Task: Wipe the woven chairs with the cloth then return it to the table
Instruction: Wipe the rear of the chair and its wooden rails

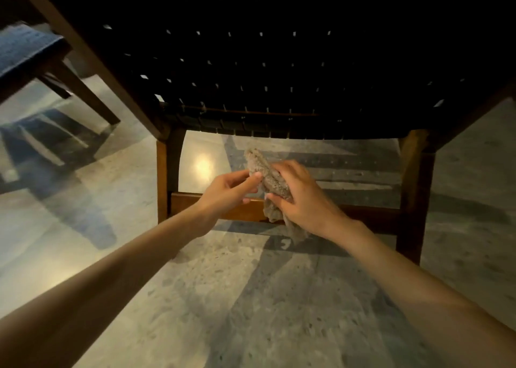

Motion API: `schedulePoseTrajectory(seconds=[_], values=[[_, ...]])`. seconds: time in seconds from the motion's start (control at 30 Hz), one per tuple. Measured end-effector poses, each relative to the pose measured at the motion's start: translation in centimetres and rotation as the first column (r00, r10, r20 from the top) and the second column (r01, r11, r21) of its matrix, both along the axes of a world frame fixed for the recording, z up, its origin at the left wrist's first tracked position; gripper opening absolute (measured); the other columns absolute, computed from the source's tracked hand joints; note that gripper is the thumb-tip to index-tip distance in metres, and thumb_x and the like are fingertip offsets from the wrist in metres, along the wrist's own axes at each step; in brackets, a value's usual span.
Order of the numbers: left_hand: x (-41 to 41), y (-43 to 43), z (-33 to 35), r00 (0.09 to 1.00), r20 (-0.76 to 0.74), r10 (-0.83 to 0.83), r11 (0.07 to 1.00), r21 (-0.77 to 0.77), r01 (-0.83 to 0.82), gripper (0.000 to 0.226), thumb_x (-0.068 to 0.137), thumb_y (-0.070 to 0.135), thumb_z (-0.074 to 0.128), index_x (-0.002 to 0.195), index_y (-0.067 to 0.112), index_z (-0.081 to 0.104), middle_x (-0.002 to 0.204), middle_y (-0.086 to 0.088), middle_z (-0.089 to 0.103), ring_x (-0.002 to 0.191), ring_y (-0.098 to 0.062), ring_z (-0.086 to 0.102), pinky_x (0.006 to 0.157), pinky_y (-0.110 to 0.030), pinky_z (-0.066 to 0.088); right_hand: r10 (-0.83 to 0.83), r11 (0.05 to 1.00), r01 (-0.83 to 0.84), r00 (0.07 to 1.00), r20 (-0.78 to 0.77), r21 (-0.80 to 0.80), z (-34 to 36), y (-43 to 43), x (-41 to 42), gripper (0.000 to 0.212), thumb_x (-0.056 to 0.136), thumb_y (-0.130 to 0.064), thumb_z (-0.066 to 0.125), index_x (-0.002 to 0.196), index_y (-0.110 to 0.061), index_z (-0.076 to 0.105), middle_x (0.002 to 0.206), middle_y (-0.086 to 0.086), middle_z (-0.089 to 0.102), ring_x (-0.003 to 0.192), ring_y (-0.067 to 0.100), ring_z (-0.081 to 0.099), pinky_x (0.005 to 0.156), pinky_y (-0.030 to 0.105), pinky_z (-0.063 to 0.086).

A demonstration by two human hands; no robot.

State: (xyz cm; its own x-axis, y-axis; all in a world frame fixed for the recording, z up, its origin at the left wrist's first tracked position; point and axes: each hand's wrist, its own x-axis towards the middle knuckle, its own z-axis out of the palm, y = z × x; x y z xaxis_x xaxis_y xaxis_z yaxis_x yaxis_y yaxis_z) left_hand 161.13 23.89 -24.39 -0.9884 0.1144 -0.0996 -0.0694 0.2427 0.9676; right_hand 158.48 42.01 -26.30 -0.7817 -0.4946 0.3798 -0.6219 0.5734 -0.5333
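Observation:
A chair with a black woven seat (251, 60) and brown wooden frame fills the upper part of the view. Below its front edge, both hands hold a crumpled beige cloth (272, 181) in the air above the floor. My right hand (301, 197) grips the cloth's middle, and a tail of cloth hangs under the palm. My left hand (229, 190) pinches the cloth's left edge between thumb and fingers. The hands are in front of the chair's low wooden crossbar (220, 209).
The chair's front legs (162, 180) stand left and right of the hands. A second chair (30, 57) with dark seat stands at the far left. The floor (237, 297) is polished speckled stone with shadows and a light reflection.

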Motion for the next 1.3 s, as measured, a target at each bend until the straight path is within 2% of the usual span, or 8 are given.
schedulePoseTrajectory(seconds=[0.2, 0.3, 0.47, 0.67, 0.83, 0.97, 1.17, 1.3], values=[[2.3, -1.8, 0.6, 0.994, 0.080, 0.068, 0.996, -0.060, -0.064, 0.028, 0.086, 0.035, 0.062, 0.106, 0.016, 0.067, 0.099, -0.002, 0.072, 0.094, -0.019, 0.068, 0.084, -0.031, 0.055, 0.138, 0.990, -0.128, 0.958, 0.253, -0.056, -0.1, -0.8, 0.9, 0.039, 0.100, -0.032, 0.042, 0.136, -0.018, 0.048, 0.128, -0.009, 0.045, 0.110, -0.004, 0.039, 0.091, 0.010, 0.031], [2.3, -2.1, 0.7, 0.991, 0.087, 0.106, 0.990, -0.106, -0.096, 0.015, 0.087, 0.027, 0.063, 0.101, 0.024, 0.067, 0.091, 0.002, 0.072, 0.087, -0.015, 0.069, 0.078, -0.027, 0.056, 0.134, 0.982, -0.088, 0.947, 0.292, -0.165, -0.2, -0.8, 0.8, 0.031, 0.096, -0.029, 0.052, 0.125, -0.020, 0.059, 0.113, -0.015, 0.052, 0.096, -0.008, 0.050, 0.078, -0.002, 0.037], [2.0, -1.6, -0.1, 0.983, 0.106, 0.152, 0.988, -0.048, -0.148, 0.010, 0.086, 0.018, 0.064, 0.094, 0.022, 0.069, 0.087, 0.002, 0.072, 0.081, -0.011, 0.070, 0.066, -0.020, 0.056, 0.096, 0.967, -0.002, 0.930, 0.356, -0.255, -1.2, -0.7, 1.4, 0.032, 0.082, -0.039, 0.070, 0.111, -0.028, 0.064, 0.095, -0.027, 0.058, 0.089, -0.011, 0.057, 0.067, 0.002, 0.045], [0.8, -0.4, -2.5, 0.984, 0.111, 0.139, 0.988, -0.086, -0.130, 0.014, 0.088, 0.012, 0.063, 0.082, 0.022, 0.071, 0.086, -0.003, 0.071, 0.087, -0.017, 0.067, 0.076, -0.023, 0.055, -0.086, 0.978, 0.145, 0.937, 0.340, -0.152, -3.2, 1.0, 0.3, 0.013, 0.093, -0.013, 0.057, 0.098, -0.024, 0.061, 0.087, -0.016, 0.059, 0.082, -0.001, 0.056, 0.071, 0.011, 0.043], [0.2, -2.4, -4.1, 0.998, 0.052, 0.020, 0.923, -0.385, 0.002, 0.016, 0.098, 0.019, 0.048, 0.096, 0.021, 0.064, 0.090, 0.004, 0.064, 0.088, -0.010, 0.059, 0.070, -0.016, 0.045, -0.121, 0.991, 0.136, 0.924, 0.363, -0.016, -3.9, 1.1, -0.8, 0.018, 0.099, -0.017, 0.042, 0.100, -0.033, 0.050, 0.086, -0.018, 0.055, 0.074, 0.014, 0.060, 0.063, 0.028, 0.050], [-0.4, -4.9, -4.9, 0.989, 0.130, 0.069, 0.958, -0.286, -0.029, 0.016, 0.102, 0.022, 0.038, 0.111, 0.018, 0.050, 0.098, 0.006, 0.054, 0.094, -0.010, 0.052, 0.081, -0.026, 0.039, -0.066, 0.998, 0.069, 0.928, 0.366, 0.002, -4.2, -2.4, -1.3, 0.013, 0.101, -0.018, 0.039, 0.105, -0.028, 0.046, 0.084, 0.000, 0.060, 0.071, 0.027, 0.061, 0.059, 0.042, 0.049], [-1.0, -9.0, -6.8, 0.995, 0.076, 0.071, 0.969, -0.243, -0.050, 0.045, 0.087, 0.056, 0.044, 0.117, 0.024, 0.038, 0.103, 0.008, 0.054, 0.099, -0.008, 0.057, 0.071, -0.013, 0.046, -0.142, 0.989, 0.117, 0.914, 0.381, 0.089, -5.1, -7.5, -2.7, 0.013, 0.103, -0.016, 0.035, 0.108, -0.018, 0.046, 0.080, -0.005, 0.055, 0.061, 0.010, 0.052, 0.044, 0.013, 0.038], [-2.2, -12.5, -7.6, 0.991, -0.110, -0.075, 0.902, -0.431, 0.021, 0.027, 0.084, 0.029, 0.068, 0.101, 0.032, 0.047, 0.095, 0.012, 0.059, 0.088, -0.001, 0.062, 0.068, -0.015, 0.051, -0.170, 0.974, 0.120, 0.948, 0.268, 0.192, -5.3, -9.2, -3.8, 0.007, 0.098, -0.024, 0.042, 0.093, -0.021, 0.046, 0.084, -0.005, 0.053, 0.075, 0.012, 0.053, 0.058, 0.025, 0.041]])
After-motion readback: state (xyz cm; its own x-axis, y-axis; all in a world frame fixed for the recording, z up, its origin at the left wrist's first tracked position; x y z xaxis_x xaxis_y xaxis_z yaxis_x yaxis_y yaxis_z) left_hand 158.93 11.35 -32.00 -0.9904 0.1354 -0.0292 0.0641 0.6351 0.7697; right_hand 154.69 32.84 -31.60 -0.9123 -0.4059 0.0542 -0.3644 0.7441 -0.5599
